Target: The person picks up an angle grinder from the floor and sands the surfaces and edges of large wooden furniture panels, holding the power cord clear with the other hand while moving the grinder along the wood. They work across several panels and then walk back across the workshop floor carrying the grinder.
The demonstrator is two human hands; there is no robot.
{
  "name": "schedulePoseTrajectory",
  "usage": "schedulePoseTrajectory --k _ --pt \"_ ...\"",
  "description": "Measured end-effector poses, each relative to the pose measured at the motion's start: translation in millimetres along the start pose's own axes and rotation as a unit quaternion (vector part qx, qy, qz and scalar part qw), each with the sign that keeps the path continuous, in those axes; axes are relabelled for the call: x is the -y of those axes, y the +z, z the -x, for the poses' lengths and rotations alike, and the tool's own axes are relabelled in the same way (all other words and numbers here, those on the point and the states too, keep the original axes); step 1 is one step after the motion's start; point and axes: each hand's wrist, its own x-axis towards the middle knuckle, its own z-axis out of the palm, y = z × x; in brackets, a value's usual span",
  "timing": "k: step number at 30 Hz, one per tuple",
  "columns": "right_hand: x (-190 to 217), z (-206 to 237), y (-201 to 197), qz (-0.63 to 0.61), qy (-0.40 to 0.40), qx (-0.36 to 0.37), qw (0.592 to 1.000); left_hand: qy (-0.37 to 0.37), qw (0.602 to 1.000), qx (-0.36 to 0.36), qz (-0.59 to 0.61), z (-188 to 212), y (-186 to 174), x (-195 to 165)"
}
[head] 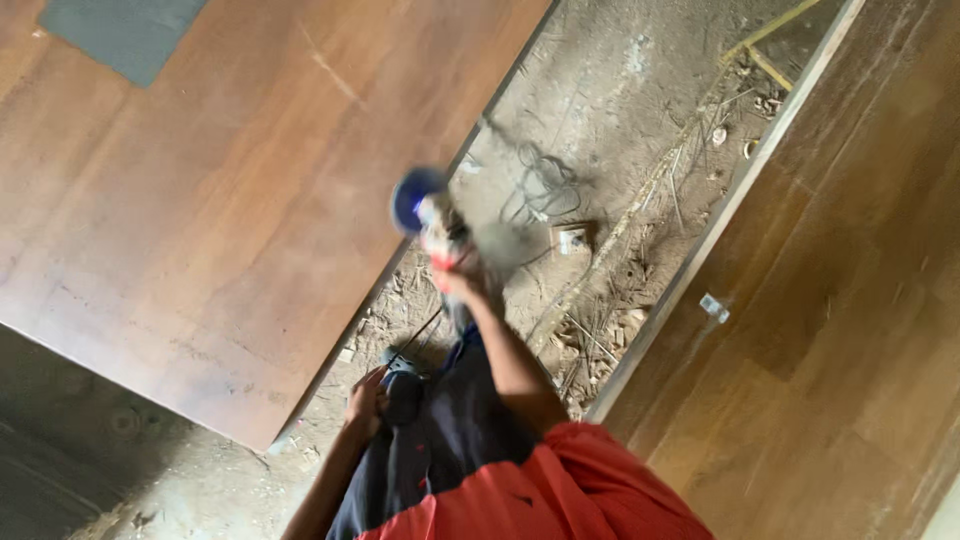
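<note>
The right hand [462, 278] is stretched forward and wrapped around the body of a handheld power tool [432, 220], fingers pressed tight about its red-and-grey housing, though motion blur smears the outline and the single fingers cannot be told apart. At the tool's far end sits a round blue disc [413, 197], which hangs over the dirt just beside the edge of a large brown wooden panel [200, 200] lying flat on the left; whether disc and panel edge touch cannot be told. The left hand [366, 402] is held low, close to the body, curled around a dark rounded object [404, 396] (too dim and small to make out what it is), and a thin black cord [420, 336] runs from there up toward the tool. The person wears a red garment [560, 490] over dark clothing, seen at the bottom of the view. Between the panel and a second wooden board [850, 300] on the right runs a strip of bare dirt floor [600, 100], littered with sticks, wood scraps and dust. On that strip, beyond the tool, lies a loose tangle of dark cable [545, 190], and just beside it a small pale box-shaped thing [570, 239]. A grey patch [120, 30] covers the far left corner of the panel, and a small clear scrap [713, 306] rests on the right board near its edge.
</note>
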Motion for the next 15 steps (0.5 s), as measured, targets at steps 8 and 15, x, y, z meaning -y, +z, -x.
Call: schedulePoseTrajectory --k 8,15 --pt "-57.5 96.1 21.2 0.140 0.027 -0.006 0.990 -0.065 0.994 -0.059 0.058 28.5 -57.0 21.7" --pt "28.8 -16.6 -18.2 0.163 -0.014 -0.198 0.966 -0.003 0.996 -0.064 0.063 31.8 -64.9 20.4"
